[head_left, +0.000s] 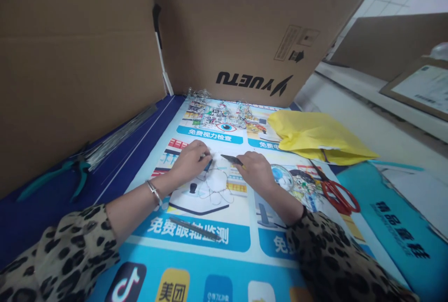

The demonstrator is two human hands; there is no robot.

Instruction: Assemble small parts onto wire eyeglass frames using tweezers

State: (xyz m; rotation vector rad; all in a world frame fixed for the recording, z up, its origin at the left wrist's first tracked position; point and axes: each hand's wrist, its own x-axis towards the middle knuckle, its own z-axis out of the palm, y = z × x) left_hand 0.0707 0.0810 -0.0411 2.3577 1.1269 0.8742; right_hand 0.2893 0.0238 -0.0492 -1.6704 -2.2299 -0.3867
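Over the middle of the printed sheet, my left hand (196,156) is closed with thumb and fingers pinching a thin wire (214,191), whose loose loops hang below it. My right hand (257,167) grips a small dark pointed tool (231,158) with a bit of yellow at its grip; its exact kind is unclear. The tool's tip points left, toward the left fingertips, with a small gap between. A short bundle of thin grey rods (196,228) lies on the sheet nearer to me.
Teal-handled pliers (82,166) and a bundle of straight wires (119,138) lie at left. Tangled wire pieces (241,115) sit at the back, before tall cardboard walls (224,22). On the right are a yellow bag (315,134), red-handled scissors (339,197) and a teal box (385,218).
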